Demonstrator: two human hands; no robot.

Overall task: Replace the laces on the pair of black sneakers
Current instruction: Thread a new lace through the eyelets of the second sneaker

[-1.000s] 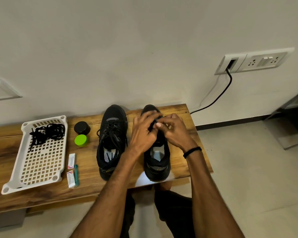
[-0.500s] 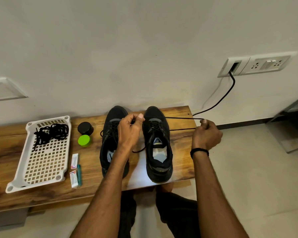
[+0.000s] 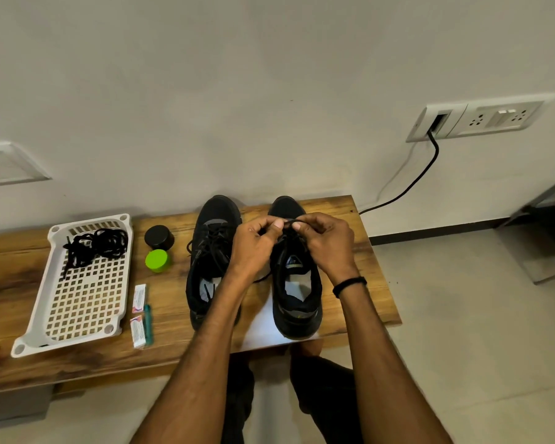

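1. Your left hand point(image 3: 253, 248) and right hand point(image 3: 326, 241) meet over the forefoot of the right sneaker point(image 3: 297, 277). Both are closed in a pinch on the black lace point(image 3: 290, 223) strung between your thumbs.
2. The right sneaker stands on the wooden counter point(image 3: 359, 277), toe to the wall, with the left sneaker point(image 3: 210, 261) just beside it. The left one looks laced, loosely.
3. The spare laces point(image 3: 93, 246) lie bundled in the far end of the white perforated tray point(image 3: 84, 293), well apart from your hands.
4. Risk: black lace on black upper gives poor contrast, so you could skip an eyelet or thread the wrong side. Check each crossing.
5. Risk: pulling one end harder than the other would likely leave uneven tails or draw the lace out of an eyelet.
6. Risk: a sharp tug could slide the sneaker, whose heel sits near the counter's front edge.
7. Writing: the tongue carries a small triangular logo point(image 3: 293, 261), too small to read. The two small packets point(image 3: 139, 310) near the tray have print I cannot make out.
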